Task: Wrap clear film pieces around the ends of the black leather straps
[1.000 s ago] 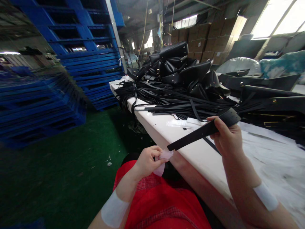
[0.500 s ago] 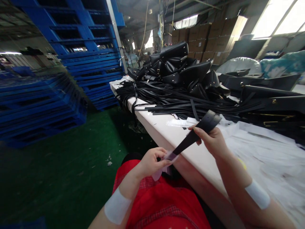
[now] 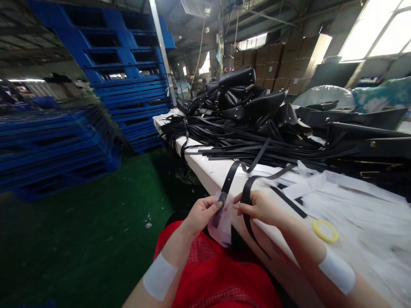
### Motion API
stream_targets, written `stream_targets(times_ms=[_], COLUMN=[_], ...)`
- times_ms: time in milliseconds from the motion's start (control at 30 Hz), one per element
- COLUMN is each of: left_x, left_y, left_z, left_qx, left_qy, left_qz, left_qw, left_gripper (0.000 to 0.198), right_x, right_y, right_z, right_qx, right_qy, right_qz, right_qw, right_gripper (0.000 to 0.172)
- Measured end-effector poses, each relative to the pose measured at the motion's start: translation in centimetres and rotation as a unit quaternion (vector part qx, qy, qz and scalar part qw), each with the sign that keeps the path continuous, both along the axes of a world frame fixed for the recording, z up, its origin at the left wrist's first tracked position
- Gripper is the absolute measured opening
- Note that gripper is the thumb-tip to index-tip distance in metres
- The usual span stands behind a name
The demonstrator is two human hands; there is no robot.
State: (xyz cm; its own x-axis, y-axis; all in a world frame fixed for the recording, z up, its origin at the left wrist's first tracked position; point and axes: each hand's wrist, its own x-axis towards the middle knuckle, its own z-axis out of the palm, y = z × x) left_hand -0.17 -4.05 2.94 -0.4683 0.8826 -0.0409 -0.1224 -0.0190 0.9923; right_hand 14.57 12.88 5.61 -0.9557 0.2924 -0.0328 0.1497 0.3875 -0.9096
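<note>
My left hand [image 3: 201, 214] pinches a small clear plastic sleeve [image 3: 221, 222] over the end of a black strap [image 3: 228, 183], just off the table's front edge above my red-clothed lap. My right hand [image 3: 257, 207] is closed on the same strap close beside the sleeve, where the strap loops down past the table edge. The strap runs up from my hands across the white table [image 3: 212, 170] toward the pile of black straps [image 3: 244, 141].
Black bags [image 3: 247, 96] are heaped behind the straps. White paper or plastic sheets [image 3: 346, 192] and a yellow ring [image 3: 325, 231] lie on the table at right. Blue pallets [image 3: 125, 81] are stacked at left over a green floor [image 3: 96, 226]. Cardboard boxes [image 3: 282, 55] stand at the back.
My right hand has come down and left from above the table to meet the left hand. The strap end has gone into the plastic sleeve, and the strap now loops between my hands.
</note>
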Motion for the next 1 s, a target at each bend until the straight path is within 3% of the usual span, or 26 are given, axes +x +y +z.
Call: stream_targets(times_ms=[167, 333, 433, 633, 800, 900, 1000], left_x=[0.6, 0.3, 0.1, 0.3, 0.6, 0.4, 0.1], left_y=[0.4, 1.1, 1.3, 1.2, 1.7, 1.7, 1.4], left_z=[-0.3, -0.9, -0.9, -1.4, -2.2, -2.3, -2.4], left_qx=[0.019, 0.057, 0.05, -0.017, -0.037, -0.036, -0.047], left_qy=[-0.006, -0.071, -0.089, -0.051, 0.03, 0.033, 0.029], left_qz=[-0.017, 0.109, 0.137, 0.069, 0.067, 0.083, 0.082], left_qw=[1.0, 0.99, 0.985, 0.996, 0.997, 0.995, 0.995], left_gripper=[0.032, 0.038, 0.042, 0.055, 0.044, 0.041, 0.036], right_x=[-0.6, -0.3, -0.2, -0.3, -0.5, 0.2, 1.5], right_y=[-0.6, -0.1, 0.1, -0.1, -0.1, 0.9, 2.6], right_z=[-1.2, -0.5, -0.1, -0.3, -0.5, 0.1, 1.2], right_qx=[-0.001, 0.043, 0.053, 0.045, 0.064, 0.058, 0.024], right_qy=[0.037, 0.054, 0.058, 0.051, 0.049, 0.046, 0.105], right_qz=[-0.03, -0.067, -0.054, -0.036, -0.022, -0.061, -0.146], right_qw=[0.999, 0.995, 0.995, 0.997, 0.996, 0.995, 0.984], right_gripper=[0.019, 0.021, 0.018, 0.018, 0.017, 0.024, 0.035])
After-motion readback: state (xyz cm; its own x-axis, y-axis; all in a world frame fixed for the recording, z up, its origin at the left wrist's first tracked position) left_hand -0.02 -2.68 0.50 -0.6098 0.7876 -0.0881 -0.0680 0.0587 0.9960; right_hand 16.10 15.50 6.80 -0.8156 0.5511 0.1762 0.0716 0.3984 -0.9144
